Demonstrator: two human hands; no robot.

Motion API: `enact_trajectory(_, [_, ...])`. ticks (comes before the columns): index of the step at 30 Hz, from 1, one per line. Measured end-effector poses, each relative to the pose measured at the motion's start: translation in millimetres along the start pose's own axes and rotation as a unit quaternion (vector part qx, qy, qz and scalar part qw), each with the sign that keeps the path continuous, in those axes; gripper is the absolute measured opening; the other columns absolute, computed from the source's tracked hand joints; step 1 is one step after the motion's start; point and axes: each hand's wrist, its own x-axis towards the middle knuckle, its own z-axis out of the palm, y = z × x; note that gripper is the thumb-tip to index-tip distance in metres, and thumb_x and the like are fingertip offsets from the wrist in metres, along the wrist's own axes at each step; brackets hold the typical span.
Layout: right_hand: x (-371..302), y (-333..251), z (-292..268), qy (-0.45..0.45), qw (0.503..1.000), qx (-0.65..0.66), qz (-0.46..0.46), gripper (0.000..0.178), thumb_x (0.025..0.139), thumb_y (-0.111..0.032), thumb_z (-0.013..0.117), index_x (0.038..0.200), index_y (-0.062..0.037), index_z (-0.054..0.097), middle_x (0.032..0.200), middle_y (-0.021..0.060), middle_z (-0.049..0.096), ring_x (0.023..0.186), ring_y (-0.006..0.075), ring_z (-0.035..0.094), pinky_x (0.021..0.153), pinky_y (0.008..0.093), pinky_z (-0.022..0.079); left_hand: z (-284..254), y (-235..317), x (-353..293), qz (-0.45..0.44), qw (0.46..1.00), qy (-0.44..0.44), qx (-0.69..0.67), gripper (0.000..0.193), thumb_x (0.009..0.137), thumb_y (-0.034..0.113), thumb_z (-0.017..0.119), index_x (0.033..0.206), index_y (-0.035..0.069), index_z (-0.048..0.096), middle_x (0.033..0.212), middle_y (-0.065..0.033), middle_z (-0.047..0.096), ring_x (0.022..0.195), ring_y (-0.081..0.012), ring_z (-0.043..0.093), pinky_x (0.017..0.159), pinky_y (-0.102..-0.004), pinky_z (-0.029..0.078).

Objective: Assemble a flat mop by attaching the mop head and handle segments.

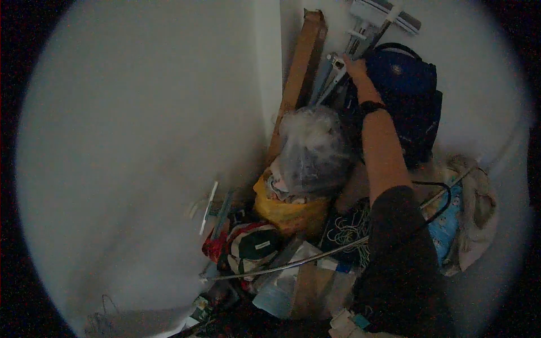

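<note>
My right arm, in a dark sleeve with a black band at the wrist, stretches up and away over a heap of stored things. At its end my right hand (pixel 356 69) is closed around the pole of a mop, beside a white fitting (pixel 338 62). The flat grey-and-white mop head (pixel 383 16) points up against the wall. Close to the right of the hand stands a dark blue backpack (pixel 401 84). A long cardboard box (pixel 301 70) leans in the corner on the other side. Dim light blurs the fingers. My left hand is out of view.
Below lie a clear plastic bag (pixel 315 147), a yellow bag (pixel 287 211), a green-and-beige bag (pixel 255 245) and tangled cords (pixel 350 231). A long thin metal pole (pixel 298 262) crosses the heap. To the right hangs beige cloth (pixel 476 214) beside blue patterned fabric (pixel 445 222).
</note>
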Motion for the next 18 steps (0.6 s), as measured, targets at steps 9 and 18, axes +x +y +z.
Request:
enact_trajectory(9, [-48, -41, 24, 0.145, 0.956, -0.137, -0.213, 0.025, 0.075, -0.022, 0.056, 0.085, 0.0003, 0.05, 0.075, 0.0217, 0.057, 0.07, 0.0376, 0.056, 0.062, 0.0425, 0.046, 53, 21, 39, 0.003, 0.999, 0.026, -0.029, 0.069, 0.081, 0.052, 0.041, 0.134, 0.015, 0.015, 0.136, -0.0104, 0.021, 0.12, -0.032, 0.028, 0.098, -0.0471, 0.018])
enact_trajectory(18, [-78, -52, 22, -0.043, 0.853, 0.485, -0.188, 0.055, 0.064, -0.021, 0.072, 0.107, -0.0029, 0.042, 0.096, 0.0146, 0.053, 0.09, 0.0289, 0.05, 0.081, 0.0384, 0.039, 114, 33, 77, -0.004, 0.957, 0.28, 0.076, 0.067, 0.082, 0.057, 0.033, 0.135, 0.019, 0.016, 0.14, -0.0086, 0.014, 0.125, -0.0341, 0.018, 0.099, -0.0493, 0.015])
